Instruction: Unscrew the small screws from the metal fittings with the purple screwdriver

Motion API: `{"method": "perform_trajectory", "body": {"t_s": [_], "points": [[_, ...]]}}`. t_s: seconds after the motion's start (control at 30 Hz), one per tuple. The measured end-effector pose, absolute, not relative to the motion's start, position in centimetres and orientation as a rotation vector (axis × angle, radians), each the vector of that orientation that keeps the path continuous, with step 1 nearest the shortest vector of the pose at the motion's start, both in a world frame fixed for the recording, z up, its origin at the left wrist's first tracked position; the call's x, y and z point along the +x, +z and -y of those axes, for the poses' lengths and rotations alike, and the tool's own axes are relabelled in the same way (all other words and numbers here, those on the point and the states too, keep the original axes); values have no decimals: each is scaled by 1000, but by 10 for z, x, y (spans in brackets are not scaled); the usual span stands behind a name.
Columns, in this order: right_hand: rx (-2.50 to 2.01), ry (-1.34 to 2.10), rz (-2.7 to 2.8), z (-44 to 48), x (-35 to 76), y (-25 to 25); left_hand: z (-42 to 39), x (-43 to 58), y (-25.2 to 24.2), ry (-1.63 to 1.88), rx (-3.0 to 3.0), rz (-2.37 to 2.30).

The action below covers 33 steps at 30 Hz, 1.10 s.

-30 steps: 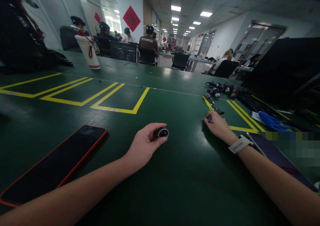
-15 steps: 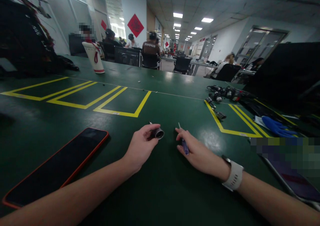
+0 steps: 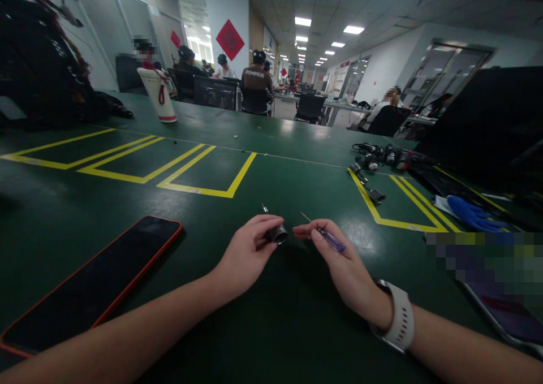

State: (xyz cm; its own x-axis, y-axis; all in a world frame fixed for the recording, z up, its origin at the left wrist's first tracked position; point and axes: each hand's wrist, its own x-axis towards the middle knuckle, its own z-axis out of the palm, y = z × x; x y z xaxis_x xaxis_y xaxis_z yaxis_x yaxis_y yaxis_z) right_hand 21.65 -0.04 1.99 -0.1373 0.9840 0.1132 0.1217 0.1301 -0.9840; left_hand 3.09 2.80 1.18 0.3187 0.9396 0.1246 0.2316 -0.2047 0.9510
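Note:
Between the thumb and fingers of my left hand (image 3: 248,251) is a small dark metal cylinder (image 3: 278,235) with a hollow round end turned towards me. A thin metal tip sticks out on its far side; the rest is hidden by my fingers. My right hand (image 3: 339,254), with a white-strapped watch (image 3: 399,316) on the wrist, holds a small screwdriver (image 3: 333,241) with a translucent purple handle. Its thin shaft points up and left, towards the cylinder, without touching it. Both hands are just above the green table (image 3: 271,327).
A large phone (image 3: 97,276) in an orange case lies left. Yellow tape frames (image 3: 193,190) mark the table. At right are dark metal parts with cables (image 3: 373,160), a blue glove (image 3: 475,211) and another device (image 3: 504,310). A white cup (image 3: 159,95) stands far left; people sit beyond.
My left hand has moved slightly right with the cylinder. My right hand has turned, and the screwdriver now lies more slanted, its tip leaning further left.

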Motion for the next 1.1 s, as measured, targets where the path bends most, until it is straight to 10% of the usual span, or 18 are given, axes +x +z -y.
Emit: {"method": "perform_trajectory", "body": {"t_s": [0.6,1.1], "points": [[-1056,917,1316,-10,225,15,-13,31,13,657,2619,-785],[-991,1123,1382,-6,233,11,-28,35,20,954,1483,-1149]]}}
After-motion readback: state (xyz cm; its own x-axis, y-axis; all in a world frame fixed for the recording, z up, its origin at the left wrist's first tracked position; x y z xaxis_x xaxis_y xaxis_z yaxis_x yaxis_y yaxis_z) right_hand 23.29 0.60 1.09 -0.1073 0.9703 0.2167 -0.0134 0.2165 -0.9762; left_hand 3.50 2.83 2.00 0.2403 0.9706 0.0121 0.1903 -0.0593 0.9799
